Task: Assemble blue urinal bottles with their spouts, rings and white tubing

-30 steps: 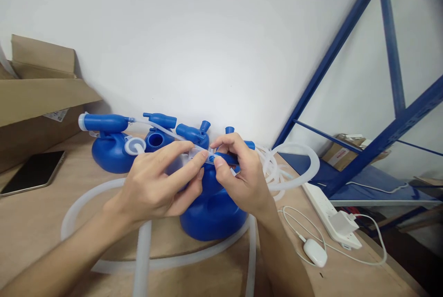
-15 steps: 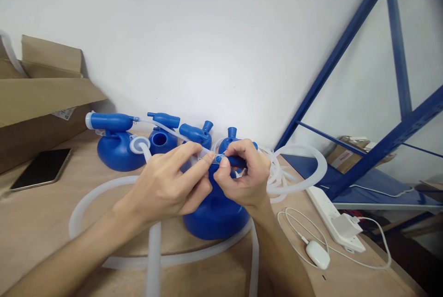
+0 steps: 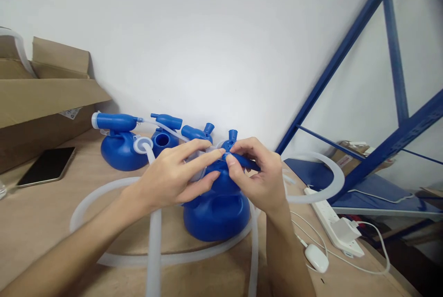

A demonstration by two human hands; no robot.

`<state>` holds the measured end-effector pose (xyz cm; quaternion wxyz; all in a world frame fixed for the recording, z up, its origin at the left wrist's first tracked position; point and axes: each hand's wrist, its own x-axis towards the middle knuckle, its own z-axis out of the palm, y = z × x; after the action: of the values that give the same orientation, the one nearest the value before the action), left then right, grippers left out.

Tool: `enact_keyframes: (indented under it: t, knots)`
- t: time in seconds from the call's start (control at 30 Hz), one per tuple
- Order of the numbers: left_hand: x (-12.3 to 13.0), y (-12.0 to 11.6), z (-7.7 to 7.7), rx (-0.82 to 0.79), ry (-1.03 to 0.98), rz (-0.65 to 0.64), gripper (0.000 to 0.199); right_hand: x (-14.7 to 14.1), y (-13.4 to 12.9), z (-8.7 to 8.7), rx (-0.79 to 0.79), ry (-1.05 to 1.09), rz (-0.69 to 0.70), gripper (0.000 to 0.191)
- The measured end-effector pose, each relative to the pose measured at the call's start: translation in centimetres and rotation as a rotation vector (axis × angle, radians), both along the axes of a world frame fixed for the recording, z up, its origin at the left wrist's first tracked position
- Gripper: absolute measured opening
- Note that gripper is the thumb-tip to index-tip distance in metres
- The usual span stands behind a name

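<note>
My left hand [image 3: 180, 174] closes around a translucent plastic piece [image 3: 200, 173], its index finger reaching to a small joint between both hands. A dark blue tubular part [image 3: 248, 163] is pinched between the thumb and fingers of my right hand [image 3: 261, 174], close to the left fingertips. The exact fit at the joint is hidden by fingers. Just below the hands a round blue plastic bottle [image 3: 217, 217] stands upright on the table. Behind them sits another blue bottle top with a flared spout [image 3: 233, 135].
Several blue bottles [image 3: 122, 151] line the wall at the back left. A white hose [image 3: 155, 251] loops across the table [image 3: 194, 283]. At left lie a phone [image 3: 46, 166] and a cardboard box [image 3: 51, 103]. A power strip [image 3: 334, 223], white charger case [image 3: 316, 258] and blue rack [image 3: 332, 70] are at right.
My right hand has shifted slightly right with the blue part, and my left fingers have spread a little along the joint. The hose loop at right has swung right; the view shifted slightly.
</note>
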<state>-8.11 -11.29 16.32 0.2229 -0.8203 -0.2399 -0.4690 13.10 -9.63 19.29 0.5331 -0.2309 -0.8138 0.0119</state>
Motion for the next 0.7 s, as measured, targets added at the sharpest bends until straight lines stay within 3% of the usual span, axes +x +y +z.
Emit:
enact_keyframes:
  t: [0.13,0.27,0.43,0.53,0.6,0.7]
  knots:
    - [-0.9,-0.7,1.3,-0.417,-0.043,-0.032,0.077,0.4,1.1,-0.2,-0.085,0.012,-0.014,0.007]
    - [-1.3,-0.4,1.9,-0.724,-0.08,0.02,0.072,0.6,2.2,-0.3,-0.097,-0.187,-0.063,0.014]
    - [-1.0,1.1,1.1,-0.74,-0.414,0.17,0.085,3.3,1.7,1.0,-0.008,-0.17,-0.132,0.024]
    - [-1.2,2.1,0.8,-0.738,-0.653,0.186,0.084,5.3,1.0,1.6,-0.121,-0.365,-0.033,0.025]
    - [-1.6,3.0,0.9,-0.76,-0.799,0.137,0.064,6.2,1.0,0.9,-0.272,-0.595,0.036,0.033]
    - [-2.6,4.5,0.8,-0.831,-0.954,0.026,0.041,6.6,1.5,-2.0,-0.411,-0.802,0.022,0.053]
